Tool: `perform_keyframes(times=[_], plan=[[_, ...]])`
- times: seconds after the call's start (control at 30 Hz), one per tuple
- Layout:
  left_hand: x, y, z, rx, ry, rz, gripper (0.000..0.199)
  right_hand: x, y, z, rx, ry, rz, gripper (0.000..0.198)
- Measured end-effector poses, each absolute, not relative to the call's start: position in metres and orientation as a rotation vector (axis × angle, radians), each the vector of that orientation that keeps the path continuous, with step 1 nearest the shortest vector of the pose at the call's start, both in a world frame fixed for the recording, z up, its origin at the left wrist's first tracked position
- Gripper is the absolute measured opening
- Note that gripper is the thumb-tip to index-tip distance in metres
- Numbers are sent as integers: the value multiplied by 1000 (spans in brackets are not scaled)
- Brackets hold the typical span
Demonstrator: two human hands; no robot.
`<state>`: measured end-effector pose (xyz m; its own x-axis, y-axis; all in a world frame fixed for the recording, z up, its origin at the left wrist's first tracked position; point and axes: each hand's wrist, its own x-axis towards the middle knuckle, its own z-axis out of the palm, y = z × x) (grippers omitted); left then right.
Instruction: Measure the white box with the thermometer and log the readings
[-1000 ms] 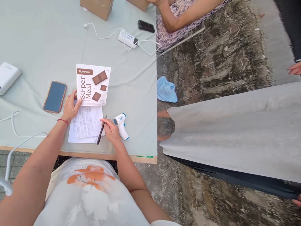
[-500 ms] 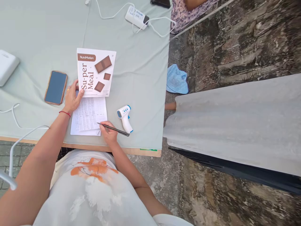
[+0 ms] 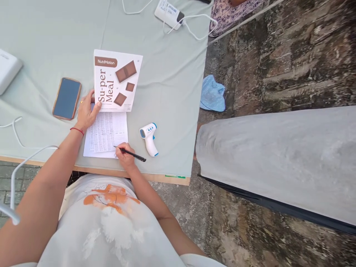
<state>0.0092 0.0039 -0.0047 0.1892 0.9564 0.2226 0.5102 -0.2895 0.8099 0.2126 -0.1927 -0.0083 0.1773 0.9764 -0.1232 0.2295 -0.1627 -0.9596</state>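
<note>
Carton [image 3: 118,79], white, lettered "NutriMotion Su-per Meal", serves as landmark; it stands over the worktop [image 3: 167,92], whether lifted or propped I cannot tell. Left hand [image 3: 88,111]: grip clamped on the carton's near left corner, thumb on the printed face, fingers mostly hidden behind the left edge. Paper sheets [image 3: 104,131] show from beneath the carton's near edge; the top one carries dense rows of marks, too small to read. Their far end is hidden by the carton.

Right hand [image 3: 125,157]: grip closed around a black pen [image 3: 133,154], on the carton's near side, at the right edge of the sheets. Pen tip points at the page by the marked rows; contact with paper not resolvable.

Around the carton: infrared thermometer [image 3: 150,138] to its near right, apart from the right hand; smartphone [image 3: 66,98] to its left, screen up, unheld; white power bank [image 3: 169,14] beyond it, to the right.

Step in hand, judged: writing on the page while the carton is held up. Next move, judged, calls for a steady left grip keeping the carton off the rows, and the pen tip lined up before pressing.
</note>
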Motion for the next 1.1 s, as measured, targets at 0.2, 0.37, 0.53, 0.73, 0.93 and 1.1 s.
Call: perform_keyframes(times=[0.2, 0.37, 0.53, 0.73, 0.93, 1.1], plan=[[10, 4, -7, 1872, 1361, 1006, 100, 213, -193, -10, -1615, -1228, 1071, 30], [10, 4, -7, 1875, 1371, 987, 102, 213, -193, -11, -1628, -1277, 1051, 26], [11, 3, -4, 1871, 1361, 989, 100, 213, -194, -13, -1662, -1286, 1035, 24], [12, 3, -3, 1888, 1356, 987, 100, 215, -194, -17, -1630, -1321, 1013, 20], [13, 0, 1, 1904, 1380, 974, 99, 215, -195, -23, -1553, -1312, 944, 23], [13, 0, 1, 1916, 1380, 990, 98, 214, -195, -24, -1587, -1333, 916, 22]])
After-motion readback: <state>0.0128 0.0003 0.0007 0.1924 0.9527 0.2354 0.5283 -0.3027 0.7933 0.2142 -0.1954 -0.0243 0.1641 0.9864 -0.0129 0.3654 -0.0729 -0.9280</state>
